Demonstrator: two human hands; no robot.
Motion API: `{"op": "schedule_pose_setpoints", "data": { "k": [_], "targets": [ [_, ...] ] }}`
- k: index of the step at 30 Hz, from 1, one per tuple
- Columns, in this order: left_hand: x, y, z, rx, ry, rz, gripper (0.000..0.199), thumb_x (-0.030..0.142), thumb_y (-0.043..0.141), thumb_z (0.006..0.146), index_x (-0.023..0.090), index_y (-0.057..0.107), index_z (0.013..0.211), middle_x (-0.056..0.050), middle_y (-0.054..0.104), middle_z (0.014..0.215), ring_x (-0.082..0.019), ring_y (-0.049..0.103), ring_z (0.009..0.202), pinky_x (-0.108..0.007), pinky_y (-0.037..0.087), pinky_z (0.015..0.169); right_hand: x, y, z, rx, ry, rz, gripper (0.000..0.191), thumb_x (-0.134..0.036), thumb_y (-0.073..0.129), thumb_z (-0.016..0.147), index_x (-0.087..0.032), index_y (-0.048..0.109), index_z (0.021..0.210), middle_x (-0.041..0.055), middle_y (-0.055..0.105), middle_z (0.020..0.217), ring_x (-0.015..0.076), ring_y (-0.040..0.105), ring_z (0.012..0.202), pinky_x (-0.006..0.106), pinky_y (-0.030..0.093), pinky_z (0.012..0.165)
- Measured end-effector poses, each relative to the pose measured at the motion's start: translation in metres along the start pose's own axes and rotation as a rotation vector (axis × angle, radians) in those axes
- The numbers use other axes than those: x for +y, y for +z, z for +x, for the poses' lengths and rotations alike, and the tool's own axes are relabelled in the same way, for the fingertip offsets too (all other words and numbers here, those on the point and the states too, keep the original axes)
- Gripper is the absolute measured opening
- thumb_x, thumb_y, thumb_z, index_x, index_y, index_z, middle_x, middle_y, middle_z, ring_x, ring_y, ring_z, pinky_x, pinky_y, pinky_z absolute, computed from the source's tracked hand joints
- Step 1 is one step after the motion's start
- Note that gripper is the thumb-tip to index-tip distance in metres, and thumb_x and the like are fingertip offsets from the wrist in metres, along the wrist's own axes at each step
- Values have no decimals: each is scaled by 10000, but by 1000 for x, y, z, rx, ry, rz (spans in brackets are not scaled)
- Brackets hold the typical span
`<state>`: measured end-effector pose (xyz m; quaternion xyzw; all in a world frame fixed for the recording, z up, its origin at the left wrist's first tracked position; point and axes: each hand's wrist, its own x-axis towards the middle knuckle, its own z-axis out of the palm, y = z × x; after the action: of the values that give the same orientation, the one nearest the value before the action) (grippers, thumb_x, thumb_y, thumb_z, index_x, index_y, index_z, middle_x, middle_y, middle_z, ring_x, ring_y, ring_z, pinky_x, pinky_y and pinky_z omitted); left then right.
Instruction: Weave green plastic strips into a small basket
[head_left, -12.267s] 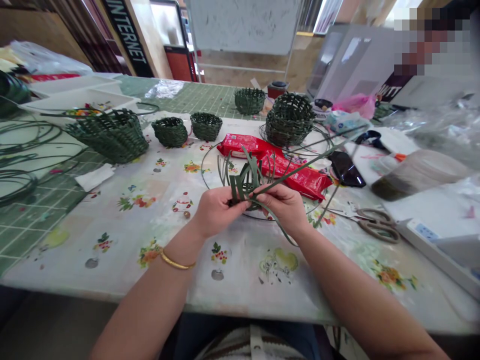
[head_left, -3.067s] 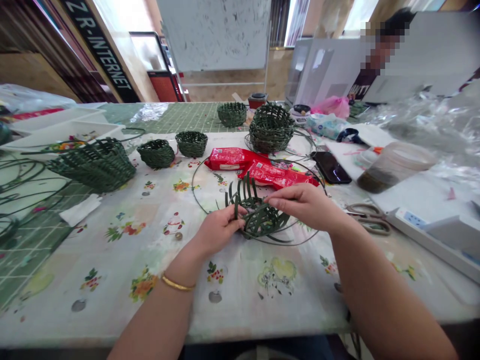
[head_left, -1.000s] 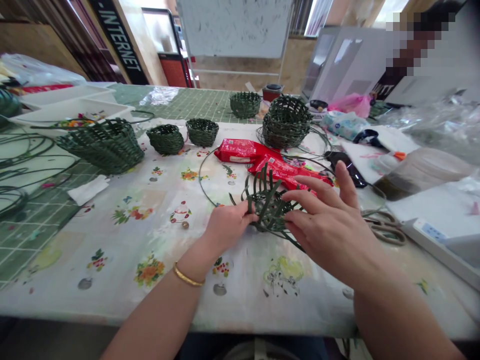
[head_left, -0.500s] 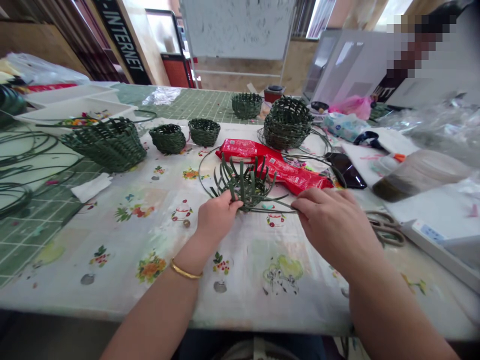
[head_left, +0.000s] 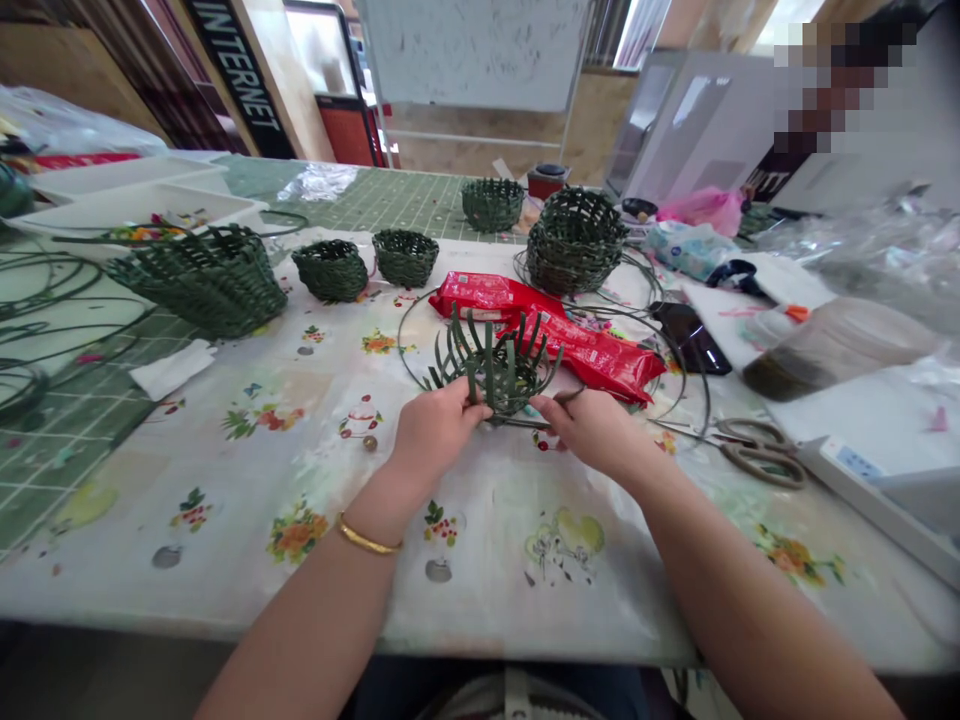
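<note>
A partly woven dark green basket [head_left: 501, 372], with upright strips sticking up around its rim, sits on the flowered tablecloth in front of me. My left hand [head_left: 442, 425] pinches its near left side between thumb and fingers. At its near right side is my right hand [head_left: 589, 425], with thumb and fingers closed on a thin green weaving strand [head_left: 517, 421] that runs along the basket's base. Loops of the strand curve out to the right, past the red packets [head_left: 555, 330] behind the basket. Where the fingertips meet the strips, details are small.
Finished green baskets stand behind, among them a wide one [head_left: 206, 285] at left and a stacked one [head_left: 576, 245] at right. Scissors [head_left: 761, 455], a phone [head_left: 694, 340] and a plastic jar [head_left: 832, 350] lie to the right. A white tissue [head_left: 172, 370] is at left.
My right hand has moved left, from out along the strand to close beside the basket. The scissors show more fully now. My left hand keeps its pinch.
</note>
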<state>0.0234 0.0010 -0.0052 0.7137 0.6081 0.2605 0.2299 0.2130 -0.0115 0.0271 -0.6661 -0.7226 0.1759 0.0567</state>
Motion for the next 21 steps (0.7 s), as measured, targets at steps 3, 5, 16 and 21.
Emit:
{"op": "schedule_pose_setpoints", "data": {
  "k": [3, 5, 16, 21],
  "targets": [
    [-4, 0, 1, -26, -2, -53, 100, 252, 628, 741, 235, 645, 838, 5, 708, 779, -193, 653, 766, -276, 466, 668, 8, 8, 10, -114, -70, 65, 376, -378, 440, 884, -193, 628, 616, 42, 648, 574, 146, 575, 539, 245, 338, 512],
    [-8, -3, 2, -77, 17, -95, 125, 234, 622, 737, 236, 650, 859, 5, 714, 806, -193, 655, 781, -278, 476, 680, 11, 13, 15, -163, -94, 36, 324, -350, 488, 855, -194, 631, 611, 35, 645, 579, 138, 558, 534, 239, 333, 509],
    [1, -8, 5, 9, -72, 98, 85, 232, 569, 767, 229, 613, 840, -12, 710, 775, -209, 660, 772, -296, 470, 666, -14, 17, -7, 87, -209, -26, 338, -411, 436, 903, -180, 663, 807, 58, 671, 699, 170, 593, 632, 260, 352, 559],
    [-1, -6, 6, 11, -58, 24, 39, 212, 585, 739, 213, 590, 778, -5, 697, 731, -193, 653, 730, -278, 458, 632, -19, 43, -5, 246, -427, -145, 243, -241, 473, 892, -197, 622, 1078, 73, 669, 888, 184, 621, 758, 259, 396, 607]
  ]
}}
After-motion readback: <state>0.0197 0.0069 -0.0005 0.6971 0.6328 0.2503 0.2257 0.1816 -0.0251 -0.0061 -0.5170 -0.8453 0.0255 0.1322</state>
